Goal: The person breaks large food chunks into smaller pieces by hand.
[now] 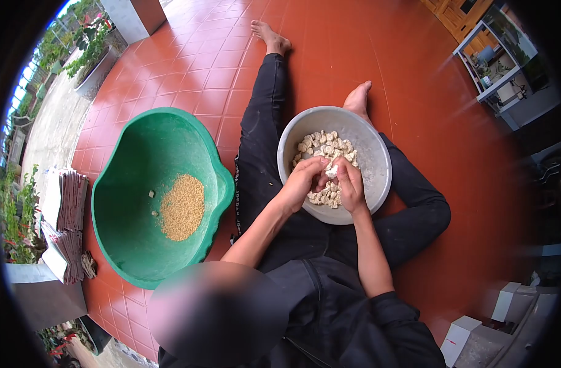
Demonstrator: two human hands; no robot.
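Observation:
A grey metal basin point(375, 165) sits between my legs, with many pale, lumpy pieces point(329, 146) in it. Over the basin, my left hand point(302, 182) and my right hand point(351, 187) come together, fingers bent and pinched around a small whitish piece point(332, 172). Both hands seem to touch this piece; some fingertips are hidden behind it. To the left of my legs stands a large green tub point(133, 153) holding a heap of fine tan grains point(182, 207) and a couple of small pale bits.
My outstretched leg point(262, 122) lies between tub and basin; the other leg point(415, 202) is bent around the basin. Stacked folded papers point(69, 202) stand left of the tub on the red tiled floor point(231, 61). A glass-sided cabinet point(495, 61) is at upper right.

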